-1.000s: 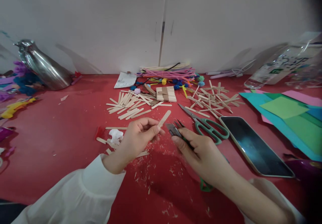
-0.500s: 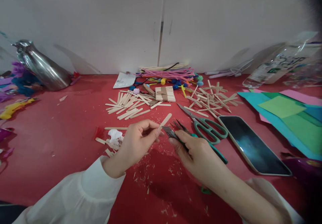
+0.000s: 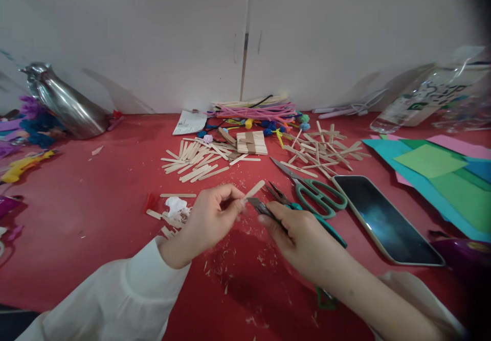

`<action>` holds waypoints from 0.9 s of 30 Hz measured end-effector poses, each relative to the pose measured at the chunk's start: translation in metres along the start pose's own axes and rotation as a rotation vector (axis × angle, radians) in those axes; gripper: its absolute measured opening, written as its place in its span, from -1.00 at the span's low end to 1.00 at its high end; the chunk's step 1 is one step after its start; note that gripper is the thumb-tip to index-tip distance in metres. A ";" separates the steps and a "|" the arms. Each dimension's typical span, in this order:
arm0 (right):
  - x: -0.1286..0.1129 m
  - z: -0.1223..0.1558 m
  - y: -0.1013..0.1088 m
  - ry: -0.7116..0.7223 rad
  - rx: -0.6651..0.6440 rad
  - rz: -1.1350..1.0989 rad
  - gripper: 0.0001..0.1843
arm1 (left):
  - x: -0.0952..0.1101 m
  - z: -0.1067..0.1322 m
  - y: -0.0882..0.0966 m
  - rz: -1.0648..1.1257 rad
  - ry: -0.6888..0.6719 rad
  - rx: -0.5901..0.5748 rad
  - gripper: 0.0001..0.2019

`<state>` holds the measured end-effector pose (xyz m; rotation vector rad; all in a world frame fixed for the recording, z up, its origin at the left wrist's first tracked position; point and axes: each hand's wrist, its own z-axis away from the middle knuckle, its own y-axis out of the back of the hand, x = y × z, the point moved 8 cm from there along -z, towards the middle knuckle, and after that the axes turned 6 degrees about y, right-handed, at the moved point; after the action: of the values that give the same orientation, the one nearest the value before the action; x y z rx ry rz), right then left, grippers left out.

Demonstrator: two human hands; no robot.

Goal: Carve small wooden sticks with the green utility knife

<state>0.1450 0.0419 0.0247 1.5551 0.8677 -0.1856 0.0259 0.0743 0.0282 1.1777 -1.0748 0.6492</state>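
My left hand point(image 3: 209, 221) pinches a short wooden craft stick point(image 3: 253, 189) that juts up and to the right from its fingertips. My right hand point(image 3: 301, 233) is closed round a small knife with a grey blade point(image 3: 258, 206); the blade's tip rests against the lower part of the stick, close to my left fingertips. Both hands hover just above the red table point(image 3: 95, 218). Fine wood shavings point(image 3: 230, 251) lie scattered on the table under and in front of the hands.
Green-handled scissors point(image 3: 314, 192) and small teal-handled pliers point(image 3: 291, 204) lie just right of the hands, a phone point(image 3: 383, 218) beyond them. Loose craft sticks point(image 3: 199, 159), a stick raft point(image 3: 252, 143), pipe cleaners point(image 3: 257, 111), coloured paper point(image 3: 437, 172), a silver bottle point(image 3: 65, 100) and a plastic bottle point(image 3: 425, 98) surround.
The stick has tilted lower and the knife blade has slid in against it, closer to my left fingertips. Both hands stayed in nearly the same place.
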 end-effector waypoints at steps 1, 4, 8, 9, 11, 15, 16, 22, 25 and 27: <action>0.002 0.000 -0.002 -0.050 -0.012 -0.128 -0.72 | 0.001 0.001 0.001 0.006 -0.009 0.015 -0.86; 0.008 0.000 -0.015 -0.229 -0.088 -0.549 -0.67 | 0.003 0.001 0.004 0.028 -0.027 0.062 -0.86; 0.007 0.000 -0.026 -0.346 -0.130 -0.917 -0.66 | -0.001 -0.001 0.007 0.105 0.016 0.080 -0.87; 0.006 -0.001 -0.028 -0.358 -0.141 -0.979 -0.65 | -0.003 -0.002 0.006 0.137 0.038 0.073 -0.87; 0.005 -0.001 -0.030 -0.380 -0.188 -1.096 -0.64 | -0.007 -0.004 0.005 0.204 0.081 0.048 -0.85; 0.008 -0.001 -0.025 -0.388 -0.177 -1.164 -0.64 | -0.012 -0.008 0.005 0.284 0.122 0.039 -0.85; 0.012 -0.002 -0.020 -0.386 -0.111 -1.129 -0.64 | -0.013 -0.009 0.006 0.286 0.122 0.046 -0.85; 0.033 -0.005 0.004 -0.367 0.237 -0.896 -0.68 | -0.015 -0.009 -0.001 0.204 0.120 -0.056 -0.87; 0.035 -0.006 -0.002 -0.373 0.166 -0.843 -0.71 | -0.018 -0.008 -0.008 0.216 0.162 -0.121 -0.90; 0.034 -0.007 -0.004 -0.360 0.131 -0.827 -0.73 | -0.022 -0.008 -0.008 0.285 0.207 -0.115 -0.89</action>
<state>0.1641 0.0615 0.0034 1.1420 1.1741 -1.0977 0.0270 0.0820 0.0048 0.8449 -1.0969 0.8983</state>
